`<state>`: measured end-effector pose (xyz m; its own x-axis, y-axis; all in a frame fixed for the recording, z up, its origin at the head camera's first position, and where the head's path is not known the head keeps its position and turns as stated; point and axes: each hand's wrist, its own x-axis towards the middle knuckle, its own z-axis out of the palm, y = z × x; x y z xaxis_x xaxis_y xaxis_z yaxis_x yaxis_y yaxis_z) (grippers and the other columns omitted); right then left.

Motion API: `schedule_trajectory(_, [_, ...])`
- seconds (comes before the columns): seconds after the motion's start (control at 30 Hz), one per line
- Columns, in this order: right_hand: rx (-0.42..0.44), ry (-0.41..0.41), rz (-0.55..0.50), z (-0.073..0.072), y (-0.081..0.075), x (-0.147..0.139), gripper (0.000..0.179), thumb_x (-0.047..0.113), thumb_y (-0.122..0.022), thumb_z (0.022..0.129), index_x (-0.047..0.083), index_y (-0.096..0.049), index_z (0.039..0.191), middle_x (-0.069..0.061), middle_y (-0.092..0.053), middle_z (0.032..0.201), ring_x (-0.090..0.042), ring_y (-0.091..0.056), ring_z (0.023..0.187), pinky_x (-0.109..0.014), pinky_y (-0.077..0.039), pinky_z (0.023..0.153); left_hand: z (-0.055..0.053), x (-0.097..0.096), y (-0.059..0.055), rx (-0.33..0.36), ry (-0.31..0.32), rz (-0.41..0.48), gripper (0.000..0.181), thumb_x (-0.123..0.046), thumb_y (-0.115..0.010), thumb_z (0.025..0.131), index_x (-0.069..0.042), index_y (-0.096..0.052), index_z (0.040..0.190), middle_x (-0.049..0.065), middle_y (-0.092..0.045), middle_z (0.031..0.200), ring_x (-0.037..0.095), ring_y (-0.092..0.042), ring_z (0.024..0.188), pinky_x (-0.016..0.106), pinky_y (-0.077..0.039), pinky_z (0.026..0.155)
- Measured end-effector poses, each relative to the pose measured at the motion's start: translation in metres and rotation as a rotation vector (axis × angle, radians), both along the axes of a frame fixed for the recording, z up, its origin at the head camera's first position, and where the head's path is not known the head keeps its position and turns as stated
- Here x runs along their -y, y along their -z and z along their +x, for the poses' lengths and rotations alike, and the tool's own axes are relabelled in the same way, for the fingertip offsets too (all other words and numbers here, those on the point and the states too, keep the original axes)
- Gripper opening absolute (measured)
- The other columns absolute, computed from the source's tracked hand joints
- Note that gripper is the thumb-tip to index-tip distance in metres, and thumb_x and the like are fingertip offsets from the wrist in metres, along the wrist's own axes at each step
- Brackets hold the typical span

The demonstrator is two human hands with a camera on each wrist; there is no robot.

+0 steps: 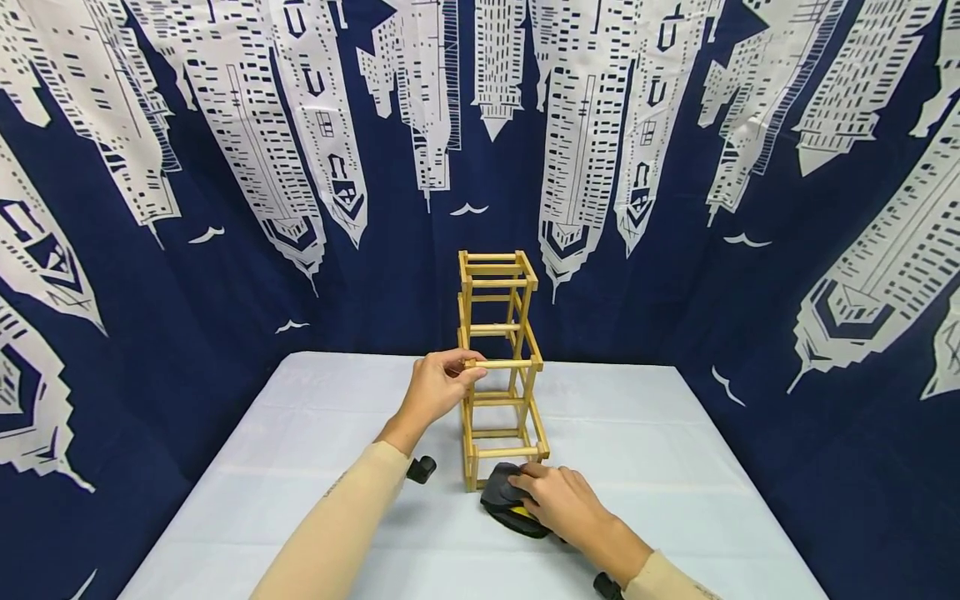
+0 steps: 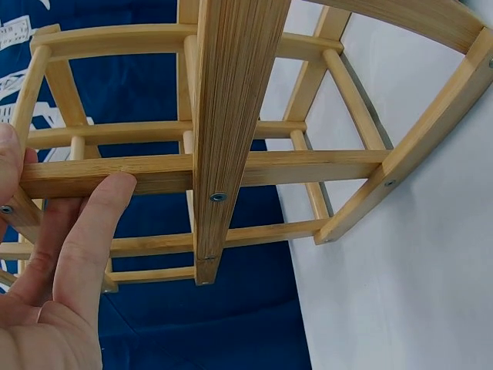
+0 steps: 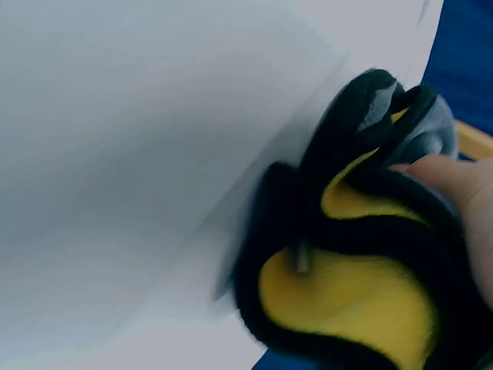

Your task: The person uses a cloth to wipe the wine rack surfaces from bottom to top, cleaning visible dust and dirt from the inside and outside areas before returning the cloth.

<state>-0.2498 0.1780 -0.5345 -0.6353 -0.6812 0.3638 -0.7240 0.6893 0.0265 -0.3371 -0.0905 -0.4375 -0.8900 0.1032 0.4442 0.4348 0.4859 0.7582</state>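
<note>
A tall bamboo rack (image 1: 510, 452) of slim rails and posts stands upright on the white table. My left hand (image 1: 438, 387) pinches one of its middle rails near the left post. In the left wrist view, fingertips (image 2: 115, 189) press against the underside of that rail (image 2: 154, 173). Low at the rack's near right corner, my right hand (image 1: 562, 500) grips a soft dark grey and black shoe (image 1: 504, 492) with yellow inside. The right wrist view shows the shoe's curved black edges and yellow lining (image 3: 347, 297), partly blurred, the thumb (image 3: 439, 173) lying over its grey part.
The table (image 1: 300, 467) has a white cover and narrows toward the back. Behind and beside it hangs a dark blue curtain (image 1: 397, 292) printed with white buildings. Small black wrist devices (image 1: 422, 469) show by both forearms.
</note>
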Motion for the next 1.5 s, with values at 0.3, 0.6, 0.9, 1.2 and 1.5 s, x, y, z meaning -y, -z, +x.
schedule_trajectory(0.3, [-0.404, -0.177, -0.121, -0.004, 0.014, -0.028, 0.053, 0.018, -0.113, 0.073, 0.021, -0.092, 0.122, -0.004, -0.075, 0.119, 0.0, -0.046, 0.056, -0.016, -0.047, 0.05, -0.001, 0.001, 0.0, 0.004, 0.012, -0.006, 0.015, -0.032, -0.088, 0.107, -0.029, -0.091, 0.122, 0.005, -0.089, 0.099, 0.009, -0.078, 0.084, 0.03, -0.064, 0.073])
schedule_trajectory(0.6, [-0.494, -0.299, -0.248, -0.007, -0.002, -0.044, 0.03, 0.033, -0.066, 0.121, 0.015, -0.087, 0.134, -0.009, -0.077, 0.119, -0.016, -0.075, 0.074, -0.028, -0.067, 0.067, 0.0, 0.001, -0.001, -0.008, 0.02, 0.006, 0.017, -0.03, -0.088, 0.107, -0.024, -0.091, 0.123, 0.005, -0.089, 0.098, 0.011, -0.08, 0.085, 0.027, -0.063, 0.071])
schedule_trajectory(0.9, [-0.474, -0.31, -0.45, -0.01, -0.041, -0.067, 0.032, 0.031, -0.065, 0.122, 0.012, -0.086, 0.136, -0.015, -0.079, 0.123, -0.025, -0.081, 0.091, -0.034, -0.069, 0.075, 0.001, -0.001, -0.002, 0.006, 0.031, 0.025, 0.016, -0.026, -0.089, 0.106, -0.025, -0.091, 0.122, 0.006, -0.089, 0.099, 0.014, -0.083, 0.085, 0.026, -0.066, 0.071])
schedule_trajectory(1.2, [-0.123, -0.033, -0.379, -0.031, -0.064, -0.063, 0.048, 0.011, -0.095, 0.099, 0.025, -0.085, 0.143, -0.009, -0.079, 0.14, -0.013, -0.075, 0.085, -0.023, -0.058, 0.067, 0.001, 0.001, -0.001, 0.026, 0.026, 0.047, 0.016, -0.024, -0.09, 0.106, -0.027, -0.091, 0.121, 0.003, -0.087, 0.096, 0.022, -0.084, 0.084, 0.027, -0.066, 0.07])
schedule_trajectory(1.5, [0.037, 0.152, -0.31, -0.058, -0.068, -0.044, 0.034, 0.027, -0.093, 0.101, 0.022, -0.089, 0.135, -0.01, -0.084, 0.126, -0.028, -0.084, 0.098, -0.043, -0.071, 0.078, 0.001, -0.001, 0.0, 0.016, 0.036, 0.038, 0.017, -0.027, -0.088, 0.107, -0.023, -0.091, 0.124, 0.011, -0.089, 0.101, 0.026, -0.086, 0.088, 0.026, -0.065, 0.071])
